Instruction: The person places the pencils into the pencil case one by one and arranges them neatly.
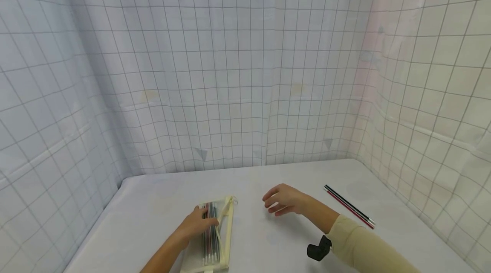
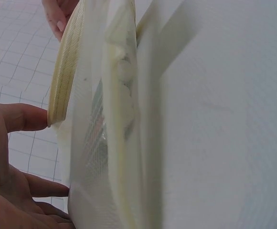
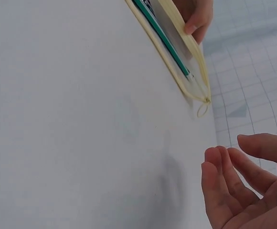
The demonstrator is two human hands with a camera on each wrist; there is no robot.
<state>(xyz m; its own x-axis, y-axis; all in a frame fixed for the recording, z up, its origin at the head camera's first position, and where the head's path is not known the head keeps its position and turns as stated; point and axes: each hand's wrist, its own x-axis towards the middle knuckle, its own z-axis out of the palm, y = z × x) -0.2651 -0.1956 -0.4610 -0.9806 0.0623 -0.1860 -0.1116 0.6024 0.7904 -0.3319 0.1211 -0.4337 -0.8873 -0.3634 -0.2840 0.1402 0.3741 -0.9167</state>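
On the table, the pouch should handle light and floppy, best held by its zip as the half-closed left hand grips it, the right hand hovering empty above, fingers loosely curved.

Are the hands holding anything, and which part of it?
The left hand holds the flat, see-through rectangular pouch with pale yellow trim by its zippered edge, thumb against it. The right hand holds nothing.
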